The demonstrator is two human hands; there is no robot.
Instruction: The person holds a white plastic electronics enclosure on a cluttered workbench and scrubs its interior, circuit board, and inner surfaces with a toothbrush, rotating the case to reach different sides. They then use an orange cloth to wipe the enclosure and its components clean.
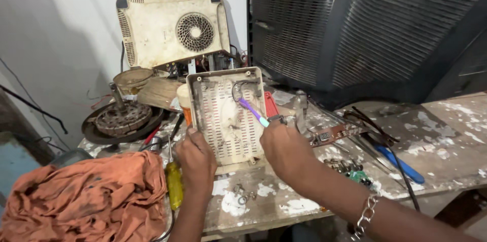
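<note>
My left hand (197, 158) grips the cream slotted cover (227, 116) at its seven o'clock edge, tilting it up so the inside faces me. My right hand (285, 145) is closed round a purple toothbrush (252, 111), bristles up toward eleven o'clock, touching the vents. Loose screws (242, 194) lie at six on the paint-flecked bench (446, 135)

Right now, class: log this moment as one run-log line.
left hand: holds cover | right hand: toothbrush on cover | screwdriver, cloth left

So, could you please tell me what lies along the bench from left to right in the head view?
Orange cloth → yellow screwdriver → left hand → slotted cover → right hand → circuit board → blue-handled tool.
</note>
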